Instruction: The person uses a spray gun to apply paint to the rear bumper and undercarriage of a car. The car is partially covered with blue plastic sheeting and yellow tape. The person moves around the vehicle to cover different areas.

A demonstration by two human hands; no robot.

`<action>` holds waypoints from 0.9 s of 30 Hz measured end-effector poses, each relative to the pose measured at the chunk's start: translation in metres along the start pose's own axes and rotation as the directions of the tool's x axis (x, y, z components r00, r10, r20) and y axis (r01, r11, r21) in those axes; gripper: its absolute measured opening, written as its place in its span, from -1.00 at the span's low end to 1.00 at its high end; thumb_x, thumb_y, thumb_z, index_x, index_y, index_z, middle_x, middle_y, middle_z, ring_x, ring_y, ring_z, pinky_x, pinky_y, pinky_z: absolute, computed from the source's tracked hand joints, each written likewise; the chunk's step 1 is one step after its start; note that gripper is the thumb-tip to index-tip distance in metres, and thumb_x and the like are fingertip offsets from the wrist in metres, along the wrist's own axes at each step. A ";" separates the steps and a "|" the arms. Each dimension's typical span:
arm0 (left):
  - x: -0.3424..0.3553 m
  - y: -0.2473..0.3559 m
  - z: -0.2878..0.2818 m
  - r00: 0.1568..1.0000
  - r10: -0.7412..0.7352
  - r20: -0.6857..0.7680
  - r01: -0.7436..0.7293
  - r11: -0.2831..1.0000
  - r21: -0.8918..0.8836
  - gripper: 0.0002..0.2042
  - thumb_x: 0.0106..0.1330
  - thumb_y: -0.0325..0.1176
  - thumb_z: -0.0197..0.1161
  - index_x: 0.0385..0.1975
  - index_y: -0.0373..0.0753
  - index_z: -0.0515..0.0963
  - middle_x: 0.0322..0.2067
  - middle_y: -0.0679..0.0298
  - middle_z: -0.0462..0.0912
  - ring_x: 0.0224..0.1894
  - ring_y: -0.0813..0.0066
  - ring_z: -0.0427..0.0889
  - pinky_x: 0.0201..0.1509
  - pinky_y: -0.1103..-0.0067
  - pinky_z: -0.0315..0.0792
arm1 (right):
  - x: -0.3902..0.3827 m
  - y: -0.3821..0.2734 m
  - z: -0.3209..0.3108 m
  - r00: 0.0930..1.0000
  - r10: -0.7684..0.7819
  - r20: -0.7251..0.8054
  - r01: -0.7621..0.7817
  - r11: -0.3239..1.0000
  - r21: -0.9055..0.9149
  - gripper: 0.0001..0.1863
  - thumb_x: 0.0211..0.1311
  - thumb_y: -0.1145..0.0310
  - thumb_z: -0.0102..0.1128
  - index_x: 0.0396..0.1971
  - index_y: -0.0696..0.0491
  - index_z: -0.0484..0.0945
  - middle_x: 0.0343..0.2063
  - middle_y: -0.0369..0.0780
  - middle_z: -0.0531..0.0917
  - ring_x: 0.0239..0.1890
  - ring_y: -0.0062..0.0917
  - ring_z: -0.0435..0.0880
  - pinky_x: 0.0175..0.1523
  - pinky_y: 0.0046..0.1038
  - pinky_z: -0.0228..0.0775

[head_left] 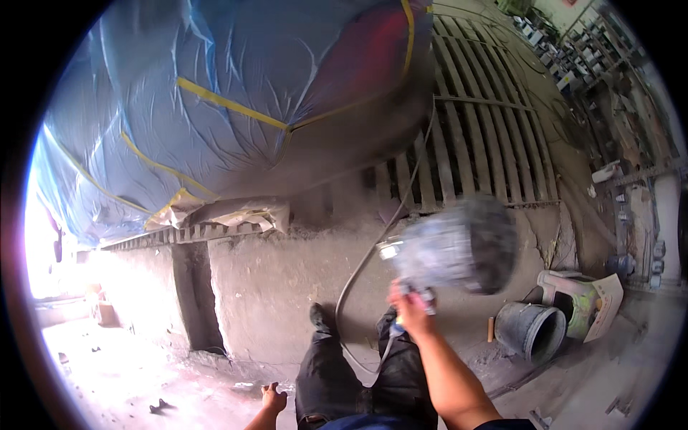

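Note:
My right hand [413,312] is wrapped round the grip of a spray gun [424,295], held out in front of my right leg. A big cup [459,247], smeared by motion, sits on the gun and hides its nozzle. From the grip a grey air hose [352,276] loops down over my legs and runs up to the slatted grating. Low beside my left leg, my left hand [272,397] hangs with loosely bent fingers and holds nothing. Ahead is a vehicle's dark, painted-looking lower body panel [337,154], bordered by yellow masking tape [233,104] and clear plastic sheeting [158,64].
A metal floor grating [494,122] lies beyond the concrete ledge [265,272]. At right, a dark bucket [527,331] lies on its side against a pale green plastic stool [580,304]. Shelves with many cans [580,54] stand far right. Masking paper [244,213] hangs under the panel.

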State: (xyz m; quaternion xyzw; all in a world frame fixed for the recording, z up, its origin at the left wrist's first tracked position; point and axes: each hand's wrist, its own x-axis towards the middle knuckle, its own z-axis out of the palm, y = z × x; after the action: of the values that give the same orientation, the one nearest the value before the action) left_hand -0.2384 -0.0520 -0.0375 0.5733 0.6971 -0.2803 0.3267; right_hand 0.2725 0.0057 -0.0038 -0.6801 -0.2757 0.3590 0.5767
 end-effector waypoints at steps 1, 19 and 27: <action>-0.002 0.006 0.006 1.000 -0.025 -0.007 0.025 0.999 -0.039 -0.54 -0.02 -0.29 0.16 -0.06 -0.31 0.41 -0.07 -0.09 0.44 0.13 0.01 0.23 0.20 0.39 0.20 | 0.002 0.004 -0.025 0.984 0.151 -0.096 -0.151 0.989 0.013 -0.82 0.20 0.31 0.11 -0.28 0.09 0.54 -0.51 -0.29 0.61 -0.55 -0.67 0.55 -0.46 -0.63 0.36; 0.003 0.144 0.020 0.912 0.380 0.154 -0.357 0.921 -0.153 -0.61 0.02 -0.34 0.11 -0.07 -0.19 0.46 -0.07 0.12 0.50 -0.03 0.16 0.49 0.06 0.41 0.37 | -0.019 -0.059 0.031 0.942 -0.191 0.277 0.221 0.972 -0.080 -0.82 0.20 0.41 0.11 -0.24 0.16 0.47 -0.59 -0.29 0.55 -0.56 -0.68 0.47 -0.44 -0.64 0.32; -0.012 0.246 0.052 0.594 0.761 0.260 -0.670 0.647 -0.363 -0.29 -0.01 -0.14 0.26 0.17 -0.24 0.18 0.09 -0.03 0.32 0.18 0.11 0.26 0.24 0.41 0.17 | -0.006 -0.096 -0.050 0.919 0.266 -0.292 -0.189 0.945 0.266 -0.77 0.28 0.22 0.00 -0.18 0.02 0.43 -0.61 -0.35 0.45 -0.59 -0.70 0.42 -0.54 -0.67 0.23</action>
State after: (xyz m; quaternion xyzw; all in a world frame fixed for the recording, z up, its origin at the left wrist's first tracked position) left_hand 0.0117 -0.0533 -0.0650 0.6964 0.3525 -0.1508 0.6066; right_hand 0.3125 -0.0108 0.0951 -0.6850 -0.0518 0.3374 0.6436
